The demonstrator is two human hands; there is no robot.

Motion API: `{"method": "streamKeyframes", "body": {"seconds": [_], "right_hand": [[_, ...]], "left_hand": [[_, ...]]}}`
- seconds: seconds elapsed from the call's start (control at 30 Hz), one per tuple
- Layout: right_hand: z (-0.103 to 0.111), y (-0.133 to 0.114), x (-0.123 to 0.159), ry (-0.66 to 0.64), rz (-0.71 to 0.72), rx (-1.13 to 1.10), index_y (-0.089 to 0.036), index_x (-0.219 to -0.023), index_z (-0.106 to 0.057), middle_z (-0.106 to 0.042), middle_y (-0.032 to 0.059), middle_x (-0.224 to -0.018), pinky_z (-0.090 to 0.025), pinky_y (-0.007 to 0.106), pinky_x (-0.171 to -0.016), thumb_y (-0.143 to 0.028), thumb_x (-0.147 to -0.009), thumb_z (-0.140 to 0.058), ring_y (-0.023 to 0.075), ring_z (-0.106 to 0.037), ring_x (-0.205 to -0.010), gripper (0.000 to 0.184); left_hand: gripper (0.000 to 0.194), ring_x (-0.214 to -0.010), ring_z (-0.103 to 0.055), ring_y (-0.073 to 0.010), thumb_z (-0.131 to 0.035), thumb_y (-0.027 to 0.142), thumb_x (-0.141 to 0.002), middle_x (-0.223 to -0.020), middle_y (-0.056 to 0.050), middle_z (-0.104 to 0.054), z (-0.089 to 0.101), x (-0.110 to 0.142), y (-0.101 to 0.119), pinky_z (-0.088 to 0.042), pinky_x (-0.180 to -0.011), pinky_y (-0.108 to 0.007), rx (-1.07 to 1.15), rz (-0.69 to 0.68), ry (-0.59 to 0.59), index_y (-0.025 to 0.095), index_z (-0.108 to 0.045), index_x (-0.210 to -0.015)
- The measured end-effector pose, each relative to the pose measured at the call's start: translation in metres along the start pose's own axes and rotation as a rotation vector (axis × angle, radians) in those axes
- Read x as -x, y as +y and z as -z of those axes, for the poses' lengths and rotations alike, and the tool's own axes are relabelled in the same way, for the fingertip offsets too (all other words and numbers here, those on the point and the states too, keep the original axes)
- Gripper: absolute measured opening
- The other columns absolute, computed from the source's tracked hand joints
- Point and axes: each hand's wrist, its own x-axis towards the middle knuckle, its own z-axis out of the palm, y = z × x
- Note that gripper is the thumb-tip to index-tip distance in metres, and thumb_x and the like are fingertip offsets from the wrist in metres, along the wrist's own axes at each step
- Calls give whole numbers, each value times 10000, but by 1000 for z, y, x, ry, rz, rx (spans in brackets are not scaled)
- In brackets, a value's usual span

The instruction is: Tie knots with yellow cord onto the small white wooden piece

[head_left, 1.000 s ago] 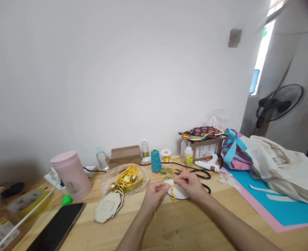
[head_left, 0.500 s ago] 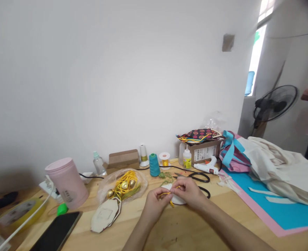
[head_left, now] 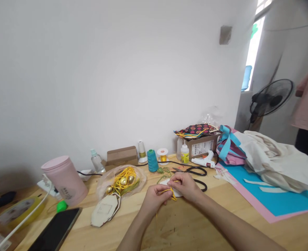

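Observation:
A thin yellow cord [head_left: 172, 192] runs between my two hands, with a small looped part hanging just under the fingers. My left hand [head_left: 156, 199] pinches one stretch of it between thumb and fingers. On the other side my right hand [head_left: 184, 186] grips the cord too, its fingertips closed. Partly hidden behind the hands lies a round white piece [head_left: 176, 192] on the table. Black-handled scissors [head_left: 195, 170] rest just beyond my right hand, and a tangle of green cord [head_left: 164, 171] lies beyond the left.
A plastic bag [head_left: 140, 174] holds yellow cords and gold bells. A teal thread cone [head_left: 152, 161], glue bottle [head_left: 185, 153] and glue gun [head_left: 203, 161] stand or lie along the back. A pink cup [head_left: 67, 181] and phone [head_left: 55, 230] are left; blue sheets [head_left: 276, 198] lie right.
My hands have moved slightly apart, so more of the yellow cord and its loop shows between them. The whole view has shifted a little; more of a person in pink shows at right.

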Motion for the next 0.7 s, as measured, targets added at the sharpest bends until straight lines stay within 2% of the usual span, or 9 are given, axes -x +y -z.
{"method": "streamKeyframes", "body": {"seconds": [0.13, 0.3, 0.37, 0.43, 0.53, 0.7], "right_hand": [[-1, -1, 2, 9, 50, 6, -166, -646, -650, -563, -6, -534, -319, 186, -437, -264, -704, -542, 92, -455, -479, 158], [1, -2, 1, 8, 66, 19, -167, -638, -648, -577, 1, -555, -320, 189, -445, -252, -718, -531, 98, -471, -494, 165], [1, -2, 1, 9, 65, 29, -171, -636, -649, -577, 0, -555, -321, 192, -449, -259, -722, -527, 102, -478, -498, 173], [1, -1, 1, 9, 67, 31, -177, -640, -652, -582, -2, -558, -328, 196, -458, -267, -727, -522, 106, -488, -508, 180], [1, -1, 1, 14, 63, 31, -178, -641, -651, -588, 0, -563, -338, 200, -466, -277, -730, -520, 110, -497, -515, 187], [3, -2, 1, 19, 70, 74, -176, -643, -641, -583, 5, -568, -342, 204, -474, -274, -733, -515, 113, -497, -519, 184]], "left_hand": [[210, -433, -447, -79, -669, 307, -553, -506, -15, -597, -3, 2, 3, -318, -443, -190, -19, 0, -9, 105, -646, -603], [187, -493, -498, -100, -663, 280, -564, -558, -30, -610, -3, 2, 2, -366, -498, -208, 84, -7, -41, 104, -628, -615], [196, -417, -440, -69, -666, 290, -562, -500, -1, -573, -2, 1, 2, -317, -432, -187, 87, 4, -28, 108, -620, -617], [223, -334, -318, -32, -677, 312, -547, -420, 48, -497, -2, 1, 2, -214, -365, -171, 77, 39, -6, 115, -617, -632], [258, -315, -215, -15, -697, 334, -513, -387, 76, -444, -3, 2, 5, -137, -353, -175, 81, 61, 14, 124, -626, -645], [233, -375, -352, -47, -666, 347, -551, -468, 19, -558, -4, 1, 5, -230, -387, -173, 52, 15, 50, 120, -645, -600]]}}
